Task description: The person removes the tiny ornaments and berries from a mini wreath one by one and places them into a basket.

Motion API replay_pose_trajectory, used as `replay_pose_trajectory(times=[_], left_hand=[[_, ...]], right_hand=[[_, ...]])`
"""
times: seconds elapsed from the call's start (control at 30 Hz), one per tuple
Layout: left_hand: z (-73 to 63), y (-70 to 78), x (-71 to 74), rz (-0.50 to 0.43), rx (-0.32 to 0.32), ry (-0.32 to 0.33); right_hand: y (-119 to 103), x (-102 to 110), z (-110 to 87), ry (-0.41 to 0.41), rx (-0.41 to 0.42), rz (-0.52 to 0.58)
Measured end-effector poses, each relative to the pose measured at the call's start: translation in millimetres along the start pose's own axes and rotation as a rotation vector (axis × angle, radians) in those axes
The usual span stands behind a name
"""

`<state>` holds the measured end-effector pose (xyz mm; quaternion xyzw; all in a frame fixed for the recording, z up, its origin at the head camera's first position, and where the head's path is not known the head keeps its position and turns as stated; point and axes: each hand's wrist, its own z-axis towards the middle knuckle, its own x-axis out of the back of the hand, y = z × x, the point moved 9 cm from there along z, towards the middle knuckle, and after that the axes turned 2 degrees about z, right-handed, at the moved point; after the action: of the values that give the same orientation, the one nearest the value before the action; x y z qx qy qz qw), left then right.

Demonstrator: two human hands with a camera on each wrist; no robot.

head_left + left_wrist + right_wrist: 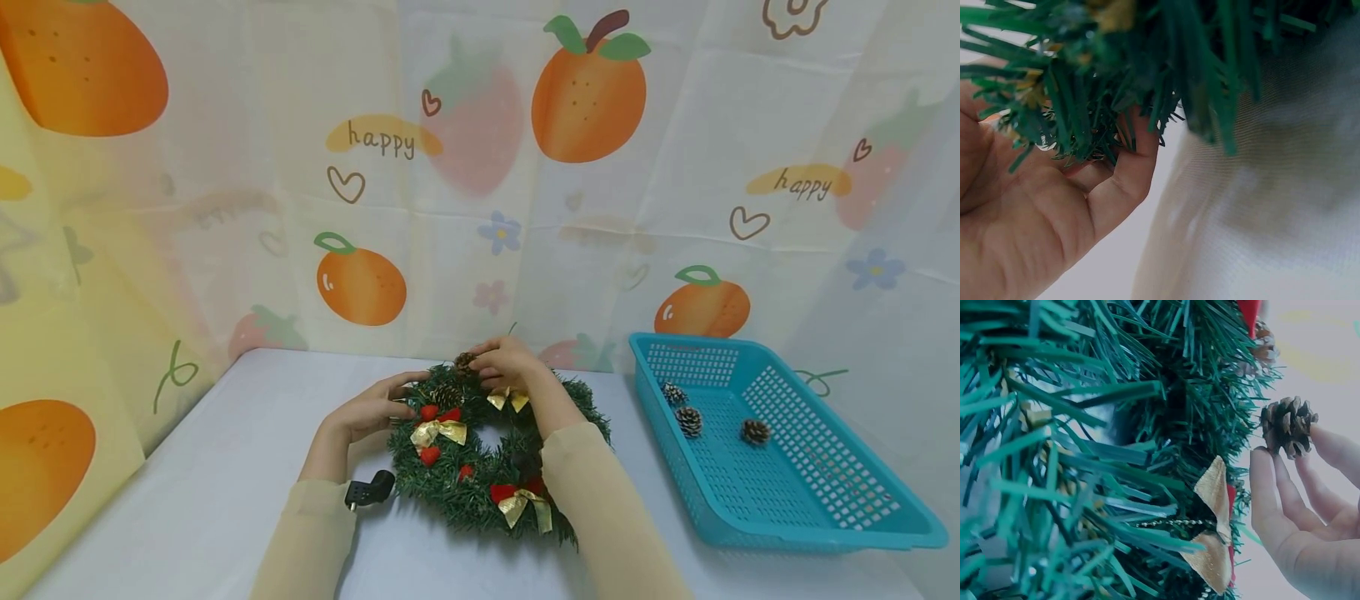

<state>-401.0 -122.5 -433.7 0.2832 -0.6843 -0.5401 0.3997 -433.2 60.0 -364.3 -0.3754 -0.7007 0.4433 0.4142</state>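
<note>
A green wreath [457, 504] lies on the table, trimmed with gold bows [438, 431] and small red ornaments [430, 456]. My left hand [371, 410] grips its left outer edge; in the left wrist view the fingers [1125, 181] curl into the green needles. At the wreath's far side, my right hand [510, 364] pinches a brown pine cone [1289, 427] between thumb and fingertips, just off the needles in the right wrist view. Another pine cone [447, 395] sits among the needles between the two hands. Beside the right hand is a gold bow [1213, 550].
To the right stands a blue plastic basket [701, 508] with three pine cones [688, 422] inside. A black device [369, 490] is at my left wrist, close to the wreath. Behind the white table [217, 500] hangs a fruit-printed curtain [465, 250].
</note>
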Motion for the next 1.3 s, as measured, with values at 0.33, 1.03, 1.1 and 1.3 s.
replay_pose_trajectory(times=[0.33, 1.03, 1.1, 1.3], left_hand=[[-1.8, 0.3, 1.0, 0.006, 0.001, 0.01], [-0.9, 0.7, 1.0, 0.011, 0.002, 0.012], [-0.5, 0.5, 1.0, 0.009, 0.002, 0.012], [0.5, -0.2, 1.1, 0.001, -0.012, 0.004]], right_hand=[[-6, 8, -0.3, 0.018, -0.001, 0.011], [-7, 39, -10.1, 0.056, 0.034, 0.074], [-7, 42, -11.7, 0.062, 0.042, 0.076], [-9, 50, -20.3, 0.055, 0.06, 0.094]])
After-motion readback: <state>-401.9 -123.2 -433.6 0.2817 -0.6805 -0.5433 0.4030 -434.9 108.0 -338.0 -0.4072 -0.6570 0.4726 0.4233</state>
